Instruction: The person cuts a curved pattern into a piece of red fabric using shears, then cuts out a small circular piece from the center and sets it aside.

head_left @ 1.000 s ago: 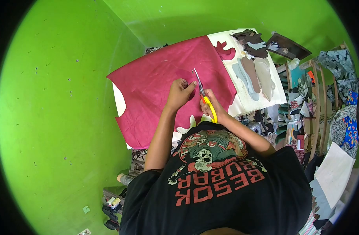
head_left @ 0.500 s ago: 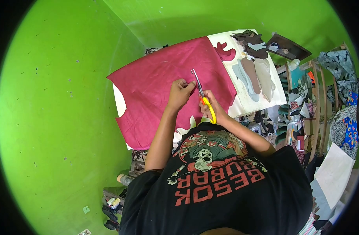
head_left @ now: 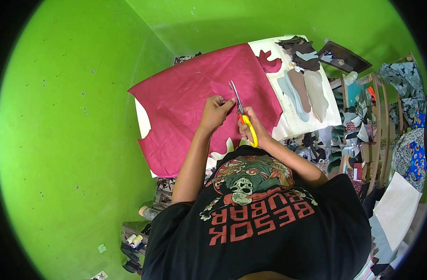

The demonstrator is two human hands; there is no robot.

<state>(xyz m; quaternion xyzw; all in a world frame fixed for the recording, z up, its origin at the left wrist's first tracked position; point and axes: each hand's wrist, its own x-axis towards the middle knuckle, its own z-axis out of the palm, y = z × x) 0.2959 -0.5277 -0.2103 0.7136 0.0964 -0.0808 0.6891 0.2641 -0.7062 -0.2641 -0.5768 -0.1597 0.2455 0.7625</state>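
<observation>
Yellow-handled scissors (head_left: pixel 250 130) are in my right hand (head_left: pixel 252 122), their blades pointing up and away from me and slightly apart at the tips. Just left of the blades, my left hand (head_left: pixel 215 114) is closed in a pinch, and what lies between its fingertips is too small to make out; it looks like a dark red piece. Under both hands a large dark red sheet (head_left: pixel 176 107) spreads over a white sheet (head_left: pixel 334 109). A curved dark red cutout (head_left: pixel 271 64) rests near the red sheet's upper right edge.
Grey sole-shaped pieces (head_left: pixel 316 93), a brown one (head_left: pixel 298 88) and dark scraps (head_left: pixel 304 49) lie on the right side. Behind them is a dark tray (head_left: pixel 344 58). A cluttered rack (head_left: pixel 377 126) stands at right; a green wall (head_left: pixel 73 116) rises at left.
The view has shifted very slightly. My left hand and the scissors keep nearly the same place, and a small dark red flap shows more clearly beside the blade tips.
</observation>
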